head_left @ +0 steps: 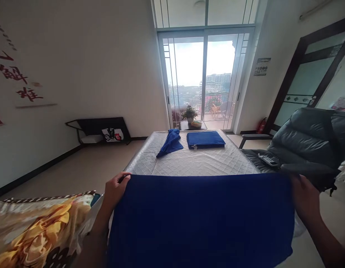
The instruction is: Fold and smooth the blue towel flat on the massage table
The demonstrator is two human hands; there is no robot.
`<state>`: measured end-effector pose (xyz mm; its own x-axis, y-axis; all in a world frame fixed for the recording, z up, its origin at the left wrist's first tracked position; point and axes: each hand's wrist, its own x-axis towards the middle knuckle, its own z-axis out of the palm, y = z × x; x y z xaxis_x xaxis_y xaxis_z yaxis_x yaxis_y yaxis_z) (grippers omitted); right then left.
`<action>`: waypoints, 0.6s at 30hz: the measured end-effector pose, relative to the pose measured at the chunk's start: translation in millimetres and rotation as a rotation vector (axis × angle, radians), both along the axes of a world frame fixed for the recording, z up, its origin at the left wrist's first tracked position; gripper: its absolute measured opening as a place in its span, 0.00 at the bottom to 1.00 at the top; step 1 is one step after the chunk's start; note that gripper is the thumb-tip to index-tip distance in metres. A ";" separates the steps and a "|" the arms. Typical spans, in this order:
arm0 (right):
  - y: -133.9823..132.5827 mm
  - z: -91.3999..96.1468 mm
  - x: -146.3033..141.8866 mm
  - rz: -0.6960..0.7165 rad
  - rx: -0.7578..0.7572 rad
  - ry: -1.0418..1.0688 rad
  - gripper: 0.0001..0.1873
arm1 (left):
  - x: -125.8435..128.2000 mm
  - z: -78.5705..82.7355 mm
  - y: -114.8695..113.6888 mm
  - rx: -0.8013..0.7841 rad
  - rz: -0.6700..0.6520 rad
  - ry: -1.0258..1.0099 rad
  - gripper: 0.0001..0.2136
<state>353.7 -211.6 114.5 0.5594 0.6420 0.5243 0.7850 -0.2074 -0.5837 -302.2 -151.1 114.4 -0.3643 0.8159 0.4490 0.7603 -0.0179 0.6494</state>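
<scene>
Stretching crosswise, left hand (115, 190) to right hand (305, 199), blue towel (200, 219) seems gripped.

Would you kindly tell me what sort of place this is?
Probably a home living room: tall glass sliding balcony doors, a black leather armchair, and a grey quilted table beyond the held-up large blue towel.

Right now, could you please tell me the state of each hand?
Left hand: closed on the upper left corner of the blue towel.
Right hand: closed on its upper right corner.
</scene>
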 end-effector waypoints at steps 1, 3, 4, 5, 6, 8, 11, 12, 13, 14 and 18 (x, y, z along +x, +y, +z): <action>27.1 -5.5 -4.2 0.049 -0.056 0.046 0.26 | -2.5 -8.3 15.8 -0.039 0.008 0.047 0.15; 73.9 -17.4 -13.5 0.132 -0.163 0.053 0.27 | -6.7 -23.8 47.0 -0.106 0.016 0.128 0.15; 93.2 -23.5 -18.4 0.174 -0.214 0.026 0.27 | -8.5 -30.9 62.2 -0.135 0.015 0.159 0.15; 110.2 -29.4 -23.0 0.198 -0.252 -0.006 0.27 | -10.3 -37.5 76.7 -0.163 0.013 0.187 0.15; 125.3 -35.2 -27.3 0.212 -0.290 -0.039 0.27 | -12.0 -43.7 90.6 -0.189 0.011 0.212 0.15; 151.9 -46.0 -33.8 0.207 -0.363 -0.100 0.25 | -15.1 -55.2 116.1 -0.235 0.006 0.264 0.14; 186.7 -59.9 -37.7 0.183 -0.485 -0.162 0.27 | -18.5 -70.8 148.6 -0.256 -0.028 0.348 0.15; 197.2 -63.8 -37.7 0.171 -0.520 -0.169 0.28 | -18.9 -75.5 158.2 -0.257 -0.040 0.369 0.15; 207.3 -67.2 -37.3 0.159 -0.550 -0.171 0.29 | -19.0 -80.0 167.4 -0.259 -0.049 0.385 0.15; 217.0 -70.2 -36.8 0.147 -0.574 -0.170 0.30 | -18.6 -84.1 176.3 -0.263 -0.054 0.398 0.15; 250.3 -78.0 -35.4 0.094 -0.619 -0.157 0.32 | -14.3 -97.5 208.0 -0.294 -0.052 0.413 0.16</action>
<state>318.3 38.6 36.5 0.4332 0.8943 0.1123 0.8824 -0.3954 -0.2550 -316.5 56.9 16.8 -0.1607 0.9417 0.2957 0.9576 0.0762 0.2778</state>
